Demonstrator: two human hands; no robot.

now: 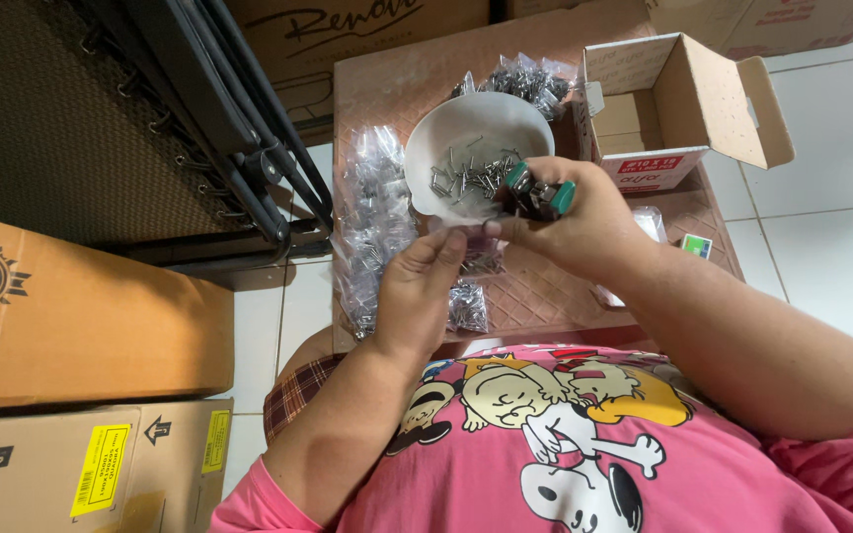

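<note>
The left hand (425, 286) pinches a small clear bag (466, 247); the right hand (570, 222) grips a green tool (537, 192) by the white bowl (446, 128) of nails (471, 176).

A small open cardboard box (678, 104) sits on the table (545, 291) at 1 o'clock. A heap of little clear bags (372, 212) lies near the middle. Big brown boxes (71, 316) stand on the white tile floor (831, 237) at 9 o'clock. A dark metal frame (239, 128) leans at 11 o'clock.
</note>
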